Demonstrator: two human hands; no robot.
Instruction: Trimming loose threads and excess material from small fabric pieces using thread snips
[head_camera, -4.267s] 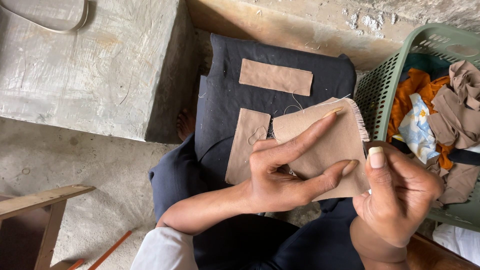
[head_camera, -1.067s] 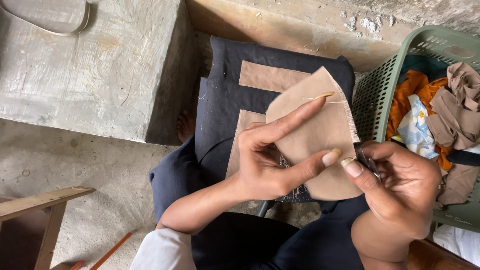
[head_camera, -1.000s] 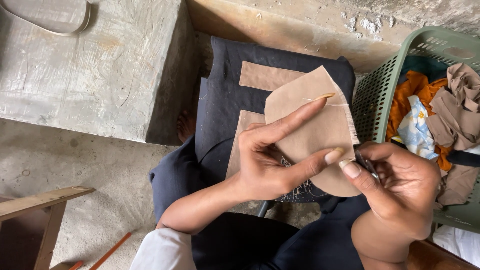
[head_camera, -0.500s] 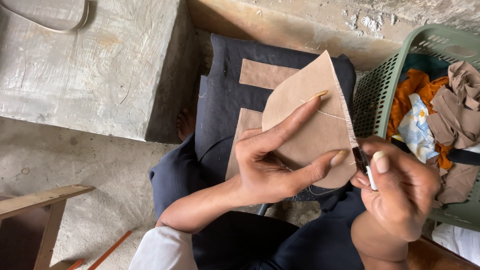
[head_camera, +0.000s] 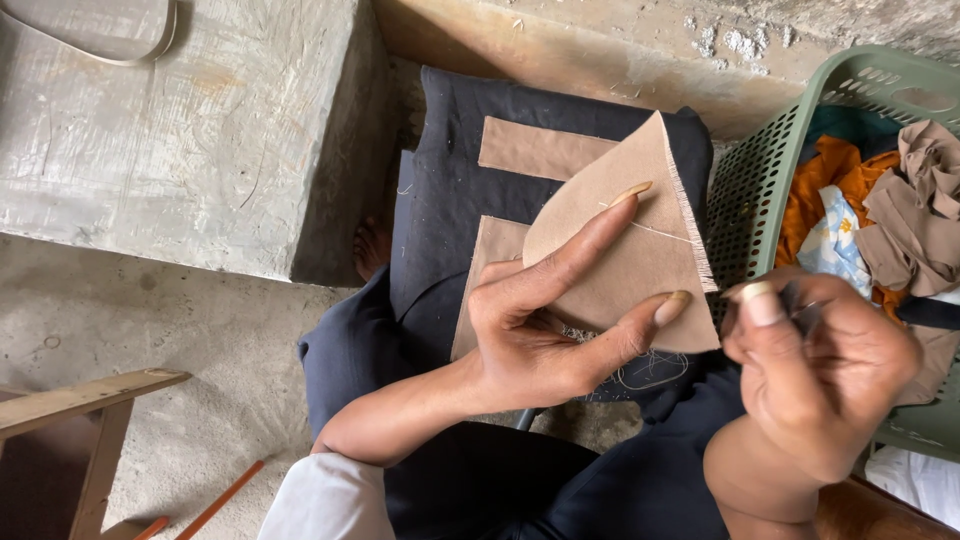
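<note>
My left hand holds up a tan piece of cloth with a frayed right edge, index finger stretched across its face and thumb under its lower edge. A pale thread runs across the cloth toward the right. My right hand is closed just right of the cloth, pinching something small and thin that I cannot make out, likely a needle. Below lies a dark cloth on my lap, with two more tan pieces, one flat on top and one partly behind my left hand.
A green plastic basket at the right holds orange, brown and patterned cloths. A concrete block fills the upper left. A wooden frame stands at the lower left, with an orange stick on the floor.
The tan cloth has been turned and raised, from a frayed rectangle to a pointed shape. My right hand has pulled away to the right of the cloth's edge.
</note>
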